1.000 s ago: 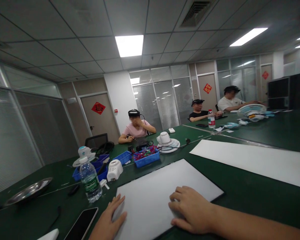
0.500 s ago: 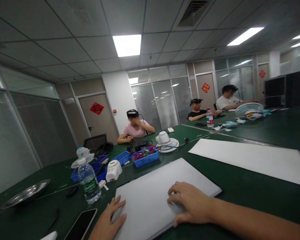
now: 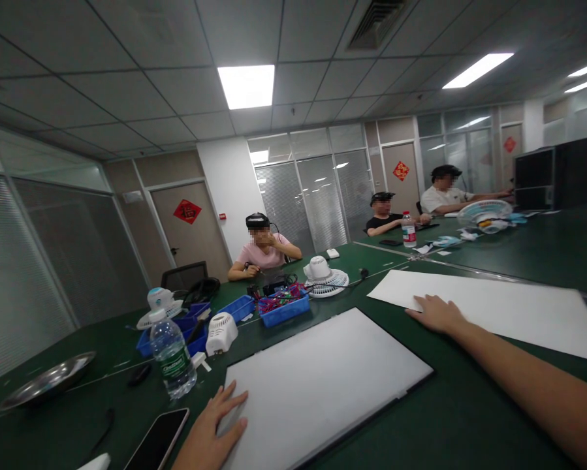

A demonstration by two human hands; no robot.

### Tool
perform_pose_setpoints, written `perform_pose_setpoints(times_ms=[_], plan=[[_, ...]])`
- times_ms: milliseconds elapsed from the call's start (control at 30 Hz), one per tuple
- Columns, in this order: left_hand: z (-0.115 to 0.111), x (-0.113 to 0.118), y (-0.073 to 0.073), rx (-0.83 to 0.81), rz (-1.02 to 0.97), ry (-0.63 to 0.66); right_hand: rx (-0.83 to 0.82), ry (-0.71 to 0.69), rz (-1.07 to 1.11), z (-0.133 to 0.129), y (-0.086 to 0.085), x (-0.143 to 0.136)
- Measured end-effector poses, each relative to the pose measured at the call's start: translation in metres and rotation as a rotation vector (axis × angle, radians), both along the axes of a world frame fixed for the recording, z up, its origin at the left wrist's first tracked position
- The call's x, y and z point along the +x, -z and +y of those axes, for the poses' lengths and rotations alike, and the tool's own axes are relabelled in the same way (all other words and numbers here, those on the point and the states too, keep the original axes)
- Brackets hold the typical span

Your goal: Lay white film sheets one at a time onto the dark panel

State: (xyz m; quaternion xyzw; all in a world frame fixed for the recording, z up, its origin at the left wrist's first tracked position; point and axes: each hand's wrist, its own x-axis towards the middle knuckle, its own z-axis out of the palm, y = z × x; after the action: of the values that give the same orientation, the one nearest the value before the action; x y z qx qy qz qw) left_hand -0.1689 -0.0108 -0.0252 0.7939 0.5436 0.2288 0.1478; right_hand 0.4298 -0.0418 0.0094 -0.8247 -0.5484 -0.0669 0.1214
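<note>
A white sheet [image 3: 322,385] lies on a dark-edged flat board on the green table in front of me. My left hand [image 3: 219,421] rests at its left edge, fingers spread, holding nothing. Farther right, my right hand [image 3: 437,313] is at the near left edge of a second, long white sheet [image 3: 499,312]. Its fingers are stretched out over that edge, with nothing gripped between them.
Left of the board are a phone [image 3: 157,438], a water bottle [image 3: 172,359] and a metal dish [image 3: 48,382]. Beyond it stand a blue tray of wires [image 3: 286,312], a white fan part [image 3: 221,333] and a fan [image 3: 326,277]. Several people sit across the table.
My right hand has left the sheet on the board and moved right and away from me to the long white sheet. My left hand has stayed in place.
</note>
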Motion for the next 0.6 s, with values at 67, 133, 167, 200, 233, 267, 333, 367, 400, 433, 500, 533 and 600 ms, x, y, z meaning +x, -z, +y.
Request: perform_pose_setpoints(times_ms=[67,133,167,200,233,267,333,367,400,433,500,533,600], plan=[[0.001,-0.001,0.001,0.001,0.004,0.003,-0.057,0.052,-0.003,0.000,0.004,0.013],[0.002,0.001,0.001,0.008,-0.004,0.005,-0.090,0.047,-0.030,0.002,0.004,0.012],[0.002,0.001,0.001,0.013,-0.012,0.005,-0.096,0.036,-0.052,0.003,0.002,0.008],[0.002,0.002,0.000,0.018,-0.019,0.004,-0.095,0.024,-0.078,0.004,-0.001,0.001],[0.002,0.003,0.000,0.021,-0.023,0.003,-0.086,0.009,-0.105,0.005,-0.004,-0.008],[0.002,0.003,-0.001,0.022,-0.020,0.002,-0.070,-0.011,-0.134,0.005,-0.008,-0.020],[0.001,0.002,-0.002,0.014,-0.002,0.001,-0.030,-0.080,-0.184,0.002,-0.017,-0.051],[0.000,0.001,-0.002,0.009,0.009,-0.002,-0.011,-0.137,-0.205,-0.002,-0.021,-0.070],[0.000,0.000,-0.003,0.003,0.017,-0.005,0.004,-0.211,-0.224,-0.007,-0.023,-0.090],[-0.001,0.000,-0.003,-0.001,0.019,-0.006,0.013,-0.301,-0.239,-0.013,-0.025,-0.112],[-0.002,0.000,-0.004,-0.005,0.016,-0.002,0.012,-0.515,-0.260,-0.028,-0.024,-0.155],[-0.003,0.000,-0.005,-0.008,0.013,0.001,0.000,-0.622,-0.267,-0.036,-0.022,-0.176],[-0.004,0.002,-0.005,-0.024,0.017,0.007,-0.018,-0.827,-0.271,-0.053,-0.015,-0.210]])
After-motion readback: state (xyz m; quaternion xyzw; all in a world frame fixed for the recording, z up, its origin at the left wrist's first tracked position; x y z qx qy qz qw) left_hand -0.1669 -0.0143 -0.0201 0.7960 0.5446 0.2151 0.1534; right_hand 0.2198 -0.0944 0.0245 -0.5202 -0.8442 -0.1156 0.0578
